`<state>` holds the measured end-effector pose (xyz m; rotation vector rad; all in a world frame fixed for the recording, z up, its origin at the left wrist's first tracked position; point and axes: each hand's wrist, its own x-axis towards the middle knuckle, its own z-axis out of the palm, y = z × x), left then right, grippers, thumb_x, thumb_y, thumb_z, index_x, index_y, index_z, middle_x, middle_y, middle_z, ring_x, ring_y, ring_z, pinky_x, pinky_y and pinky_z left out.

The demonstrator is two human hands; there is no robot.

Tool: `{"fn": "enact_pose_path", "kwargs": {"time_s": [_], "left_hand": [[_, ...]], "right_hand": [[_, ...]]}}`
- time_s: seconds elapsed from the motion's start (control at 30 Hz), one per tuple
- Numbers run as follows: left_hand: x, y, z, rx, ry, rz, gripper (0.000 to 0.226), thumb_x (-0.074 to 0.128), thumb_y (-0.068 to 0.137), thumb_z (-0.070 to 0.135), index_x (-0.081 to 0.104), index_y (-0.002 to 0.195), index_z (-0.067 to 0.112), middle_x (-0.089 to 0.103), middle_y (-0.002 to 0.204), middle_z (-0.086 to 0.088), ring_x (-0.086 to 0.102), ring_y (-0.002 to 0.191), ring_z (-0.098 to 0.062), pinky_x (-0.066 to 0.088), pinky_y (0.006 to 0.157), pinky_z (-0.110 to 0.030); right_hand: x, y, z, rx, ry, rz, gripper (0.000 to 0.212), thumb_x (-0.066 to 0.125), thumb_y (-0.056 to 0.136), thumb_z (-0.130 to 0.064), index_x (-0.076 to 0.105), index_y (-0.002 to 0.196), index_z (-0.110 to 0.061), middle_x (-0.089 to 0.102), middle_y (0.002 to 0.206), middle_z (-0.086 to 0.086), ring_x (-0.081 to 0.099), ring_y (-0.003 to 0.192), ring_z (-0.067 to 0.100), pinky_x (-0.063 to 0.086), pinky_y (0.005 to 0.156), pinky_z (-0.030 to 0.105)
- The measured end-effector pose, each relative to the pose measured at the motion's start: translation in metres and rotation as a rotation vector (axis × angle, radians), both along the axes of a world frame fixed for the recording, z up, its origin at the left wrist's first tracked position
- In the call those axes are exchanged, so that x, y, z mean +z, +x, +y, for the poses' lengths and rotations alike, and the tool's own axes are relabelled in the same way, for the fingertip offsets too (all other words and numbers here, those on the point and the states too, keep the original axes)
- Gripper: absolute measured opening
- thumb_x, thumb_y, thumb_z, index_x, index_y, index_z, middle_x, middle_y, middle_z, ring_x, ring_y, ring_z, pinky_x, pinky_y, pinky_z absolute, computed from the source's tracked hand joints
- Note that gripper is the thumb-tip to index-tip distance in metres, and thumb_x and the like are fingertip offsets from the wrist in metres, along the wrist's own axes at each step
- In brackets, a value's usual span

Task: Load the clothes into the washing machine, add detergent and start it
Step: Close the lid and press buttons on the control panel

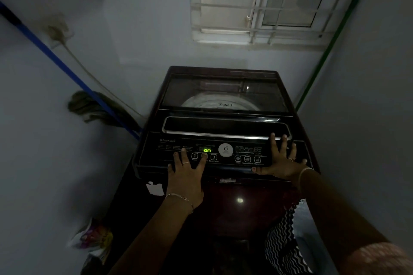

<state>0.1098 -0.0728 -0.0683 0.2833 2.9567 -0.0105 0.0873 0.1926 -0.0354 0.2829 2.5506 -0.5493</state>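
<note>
so both hands are flat, fingers spread, holding nothing on the washing machine (232,203) control panel (169,147), lid (223,94) shut, and the Start/Pause button (213,157) sits just right of the left hand (186,171) fingertips, way closer than the right hand (282,161)

Light: dim; my only daylight comes through the barred window (257,2).
Glow: green display (207,150) lit.
Glare: small spot on the washing machine (232,198) before me.
Edges: walls bend, blurred.
</note>
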Motion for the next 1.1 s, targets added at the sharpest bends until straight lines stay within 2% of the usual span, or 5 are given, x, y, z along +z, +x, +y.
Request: {"fn": "enact_pose_path", "kwargs": {"time_s": [0.17, 0.27, 0.4, 0.77, 1.1], "left_hand": [[0.005, -0.002, 0.011, 0.022, 0.020, -0.065, 0.096, 0.061, 0.087, 0.039, -0.010, 0.150, 0.032, -0.013, 0.152, -0.034, -0.004, 0.142, -0.050, 0.019, 0.115, -0.051], [0.006, -0.003, 0.011, 0.021, 0.030, -0.073, 0.094, 0.060, 0.088, 0.041, -0.010, 0.150, 0.032, -0.014, 0.152, -0.033, -0.006, 0.143, -0.049, 0.030, 0.110, -0.051], [0.007, -0.003, 0.011, 0.016, 0.059, -0.081, 0.091, 0.059, 0.089, 0.039, -0.008, 0.150, 0.034, -0.017, 0.153, -0.030, -0.009, 0.143, -0.047, 0.044, 0.098, -0.045], [0.010, -0.003, 0.011, 0.033, 0.071, -0.069, 0.087, 0.058, 0.090, 0.040, -0.006, 0.150, 0.036, -0.014, 0.155, -0.028, -0.007, 0.144, -0.045, 0.045, 0.098, -0.046], [0.012, -0.004, 0.010, 0.031, 0.052, -0.081, 0.086, 0.053, 0.090, 0.050, -0.008, 0.150, 0.036, -0.015, 0.155, -0.026, -0.006, 0.144, -0.045, 0.044, 0.099, -0.047]], "right_hand": [[0.001, 0.000, 0.000, -0.011, -0.015, 0.009, 0.130, 0.067, 0.062, -0.074, -0.035, 0.137, -0.045, -0.047, 0.145, -0.002, -0.036, 0.137, 0.033, -0.010, 0.107, 0.067], [-0.001, 0.001, -0.001, -0.020, -0.029, 0.024, 0.131, 0.069, 0.061, -0.073, -0.034, 0.138, -0.045, -0.047, 0.145, -0.002, -0.036, 0.137, 0.033, -0.012, 0.106, 0.067], [-0.001, 0.000, -0.002, -0.034, -0.027, 0.031, 0.132, 0.069, 0.060, -0.073, -0.034, 0.138, -0.045, -0.047, 0.145, -0.003, -0.037, 0.137, 0.033, -0.012, 0.106, 0.066], [-0.001, 0.001, -0.002, -0.040, -0.050, 0.041, 0.132, 0.070, 0.060, -0.072, -0.033, 0.139, -0.044, -0.047, 0.145, -0.003, -0.037, 0.137, 0.032, -0.013, 0.106, 0.066], [0.000, 0.002, -0.002, -0.043, -0.049, 0.052, 0.132, 0.070, 0.060, -0.072, -0.034, 0.137, -0.045, -0.047, 0.145, -0.003, -0.037, 0.137, 0.032, -0.013, 0.107, 0.065]]}}
